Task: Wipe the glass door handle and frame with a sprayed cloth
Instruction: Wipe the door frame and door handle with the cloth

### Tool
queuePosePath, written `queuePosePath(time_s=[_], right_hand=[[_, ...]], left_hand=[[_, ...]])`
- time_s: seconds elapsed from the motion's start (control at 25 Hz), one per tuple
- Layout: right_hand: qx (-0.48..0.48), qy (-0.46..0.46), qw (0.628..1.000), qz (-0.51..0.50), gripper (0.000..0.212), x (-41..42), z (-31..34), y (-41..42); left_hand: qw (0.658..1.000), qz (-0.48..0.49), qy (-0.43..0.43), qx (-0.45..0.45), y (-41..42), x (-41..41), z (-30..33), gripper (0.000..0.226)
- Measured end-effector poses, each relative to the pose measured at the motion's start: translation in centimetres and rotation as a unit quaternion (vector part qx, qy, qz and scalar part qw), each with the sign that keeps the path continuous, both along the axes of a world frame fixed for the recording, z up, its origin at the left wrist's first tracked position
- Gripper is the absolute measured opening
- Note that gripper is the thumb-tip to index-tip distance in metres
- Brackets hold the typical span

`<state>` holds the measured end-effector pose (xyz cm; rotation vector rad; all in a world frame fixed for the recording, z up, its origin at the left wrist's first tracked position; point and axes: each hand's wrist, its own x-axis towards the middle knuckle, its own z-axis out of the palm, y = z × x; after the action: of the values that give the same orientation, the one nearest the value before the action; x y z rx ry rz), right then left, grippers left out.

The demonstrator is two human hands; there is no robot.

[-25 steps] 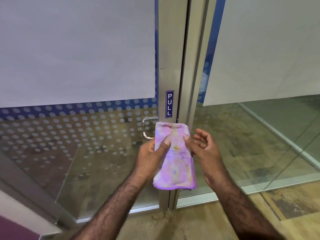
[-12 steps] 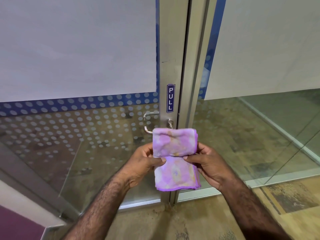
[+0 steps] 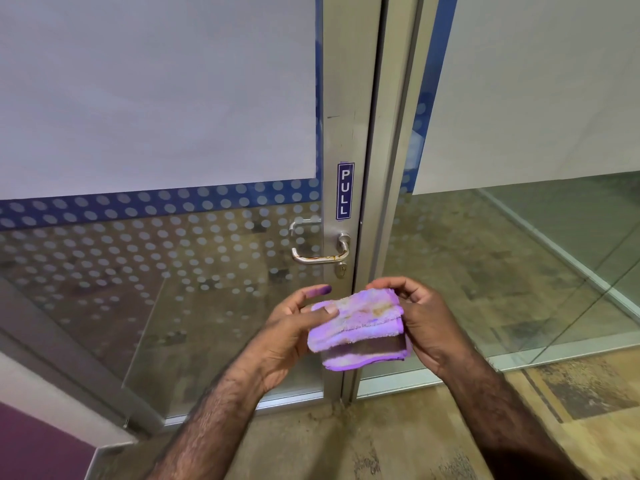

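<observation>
the glass door (image 3: 156, 271) filled the view from nine o'clock to the centre, its upper part covered by an opaque white film, with a blue dotted band and a field of pale frosted dots below it. a second glass panel (image 3: 519, 237) stood at three o'clock, white above and clear below, showing a mottled brown floor (image 3: 381, 445) that also ran across the six o'clock edge. between the two panes rose the aluminium frame (image 3: 349, 98), running from twelve o'clock down to the floor. a purple surface (image 3: 31, 445) showed in the corner at eight o'clock.

on the frame, just above centre, sat a narrow blue sign (image 3: 345, 190) reading pull. directly beneath it the steel lever handle (image 3: 320, 252) pointed toward nine o'clock, with a small keyhole (image 3: 340, 270) just below its pivot.

the folded purple cloth (image 3: 360, 327) was held in front of the frame's lower part, at six o'clock from the handle and apart from it, hiding a stretch of the frame behind it. the left hand (image 3: 294, 334) clamped the cloth's left edge with the thumb on top, the index finger raised free. the right hand (image 3: 426, 320) closed on the cloth's right edge, fingers curled over its upper corner.
</observation>
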<state>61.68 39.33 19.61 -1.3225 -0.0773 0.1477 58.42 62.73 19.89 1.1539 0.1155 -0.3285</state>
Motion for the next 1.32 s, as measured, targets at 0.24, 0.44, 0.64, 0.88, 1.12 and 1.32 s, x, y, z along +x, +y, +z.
queuePosePath(time_s=[0.24,0.44,0.64,0.88,1.12,1.32], right_hand=[[0.19,0.099,0.976,0.038,0.04,-0.4,0.3,0.8],[0.369,0.105,0.919,0.084,0.091,-2.6,-1.8,3.5],[0.34,0.01,0.939,0.046,0.085,-3.0,-1.8,6.5],[0.271,0.006,0.962,0.017,0.048,-0.5,-1.6,6.7],[-0.147,-0.159,0.973,-0.078,0.056,4.2,-1.6,3.7],[-0.458,-0.377,0.8,-0.09,0.074,9.4,-2.5,3.4]], left_hand=[[0.997,0.055,-0.018,-0.041,-0.6,0.3,-0.1,0.06],[0.985,0.131,-0.013,-0.114,-1.6,1.0,-0.3,0.057],[0.985,0.164,-0.039,-0.046,-3.5,0.8,-1.4,0.055],[0.911,0.183,-0.225,0.295,-1.4,3.1,-1.1,0.024],[0.634,0.229,-0.377,0.635,7.8,8.3,-3.4,0.043],[0.501,0.24,-0.363,0.748,14.1,12.3,-4.3,0.064]])
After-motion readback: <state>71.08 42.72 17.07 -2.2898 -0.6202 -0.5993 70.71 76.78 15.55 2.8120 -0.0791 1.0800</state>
